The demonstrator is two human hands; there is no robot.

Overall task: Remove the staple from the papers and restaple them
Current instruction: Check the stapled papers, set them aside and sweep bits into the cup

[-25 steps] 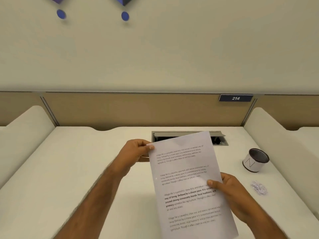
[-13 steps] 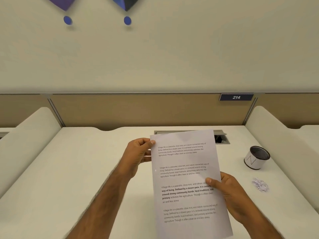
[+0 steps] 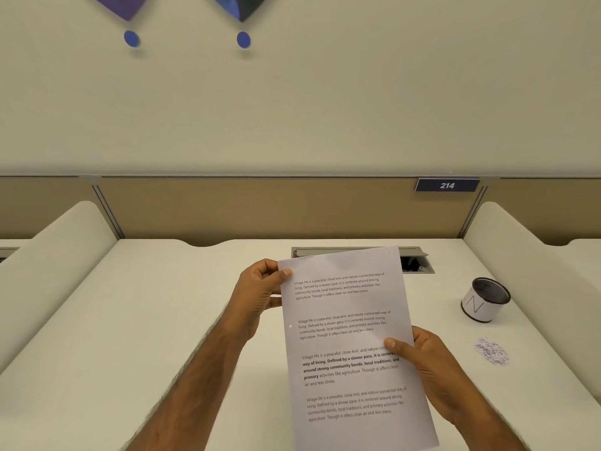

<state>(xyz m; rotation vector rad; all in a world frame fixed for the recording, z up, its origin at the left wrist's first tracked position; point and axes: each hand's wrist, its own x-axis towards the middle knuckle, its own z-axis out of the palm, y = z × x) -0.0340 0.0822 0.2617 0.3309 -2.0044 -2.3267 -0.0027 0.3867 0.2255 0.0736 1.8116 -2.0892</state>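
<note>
Head view: papers [image 3: 351, 346] held upright above the desk [image 3: 162, 320], pinched at the top-left corner by the left hand [image 3: 260, 288], gripped at the right edge by the right hand [image 3: 429, 366]. Staple not discerned; removal judged pending, locating it required first.

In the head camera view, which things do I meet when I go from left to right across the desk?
left hand → papers → right hand → small pile of shreds. The cup stands farther back, above the pile, so its place beside the pile is unclear.
</note>
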